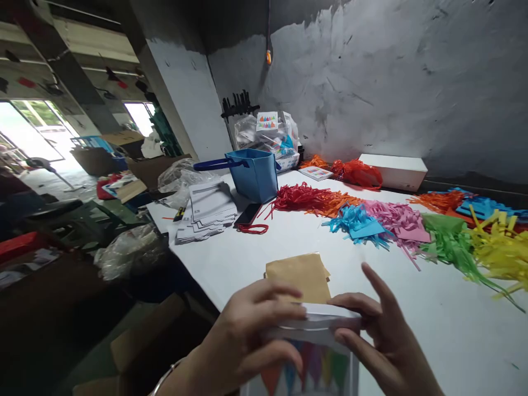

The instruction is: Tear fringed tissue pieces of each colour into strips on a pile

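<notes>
Fingers of the left hand [251, 330] and right hand [381, 335] clasp the white packet [319, 324] at its top edge

Dim room, daylight from the far left

Doorway [28, 132] blown out white; counter [433, 308] evenly lit; near left falls into shadow; edges bend; near hands slightly blurred.
</notes>
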